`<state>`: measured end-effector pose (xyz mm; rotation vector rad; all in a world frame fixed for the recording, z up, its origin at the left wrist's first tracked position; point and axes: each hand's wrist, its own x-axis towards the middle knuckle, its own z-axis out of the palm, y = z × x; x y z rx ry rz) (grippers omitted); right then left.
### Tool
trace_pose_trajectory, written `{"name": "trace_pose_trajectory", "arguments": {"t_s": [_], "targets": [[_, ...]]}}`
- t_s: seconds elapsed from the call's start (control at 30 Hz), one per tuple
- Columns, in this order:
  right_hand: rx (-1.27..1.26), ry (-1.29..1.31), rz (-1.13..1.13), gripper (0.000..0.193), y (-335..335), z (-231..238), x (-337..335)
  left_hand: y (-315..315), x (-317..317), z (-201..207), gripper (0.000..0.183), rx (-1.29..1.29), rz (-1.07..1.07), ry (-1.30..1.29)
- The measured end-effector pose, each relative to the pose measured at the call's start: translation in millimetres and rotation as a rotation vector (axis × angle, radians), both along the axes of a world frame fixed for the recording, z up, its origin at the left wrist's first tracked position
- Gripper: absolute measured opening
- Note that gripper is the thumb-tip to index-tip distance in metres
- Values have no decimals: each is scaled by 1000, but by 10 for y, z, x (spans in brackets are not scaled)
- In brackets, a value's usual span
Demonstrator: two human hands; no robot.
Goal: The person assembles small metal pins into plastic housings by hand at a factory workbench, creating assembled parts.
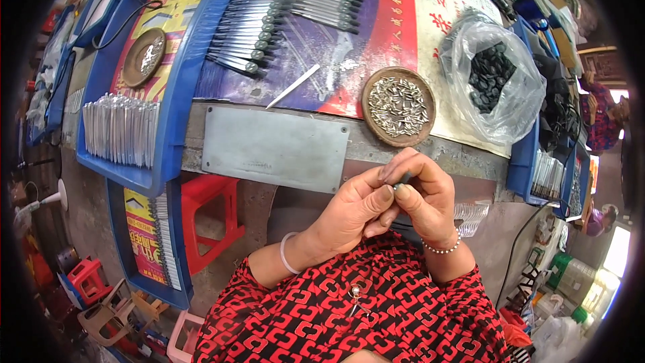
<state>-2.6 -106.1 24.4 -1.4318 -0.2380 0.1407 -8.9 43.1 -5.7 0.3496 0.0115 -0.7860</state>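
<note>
Two thumbs close together, fingertips of left hand [356, 205] and right hand [430, 193] pinching small dark piece [405, 178]; other fingers curled in. Piece sits between hands, near bowl [404, 141] of metal bits [400, 104]. Best handling, probably: light, firm pinch; hands braced together; piece turned square before pressing. Working above metal plate [275, 151] would catch drops. Piece's shape mostly covered by fingers; whether metal bit is gripped too, cannot tell. Plastic bag [527, 97] hides lower dark pieces.

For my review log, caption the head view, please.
Left hand and right hand meet around a small dark piece, near a bowl of metal bits.
</note>
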Motion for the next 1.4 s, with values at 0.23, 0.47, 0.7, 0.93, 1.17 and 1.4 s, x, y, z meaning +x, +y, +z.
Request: {"name": "trace_pose_trajectory", "arguments": {"t_s": [0.23, 0.47, 0.7, 0.93, 1.17, 1.4], "targets": [[-754, -77, -77, 18, -428, 140, 500, 20, 14, 4, 31, -22, -59, 103], [-1347, -333, 12, 10, -405, 34, 757, 41, 38, 2, 31, 0, -11, 142], [-1113, -413, -57, 11, -471, -49, 833, 9, 78, -37, 34, -13, -49, 174], [-537, 0, -146, 7, -534, -15, 841, -20, 108, -65, 35, -97, -95, 245], [-81, 192, -35, 11, -405, 149, 553, 0, 122, -55, 33, -132, -49, 266], [-264, 109, -163, 11, -360, 23, 724, -18, 108, -66, 31, -150, -80, 266]]}}
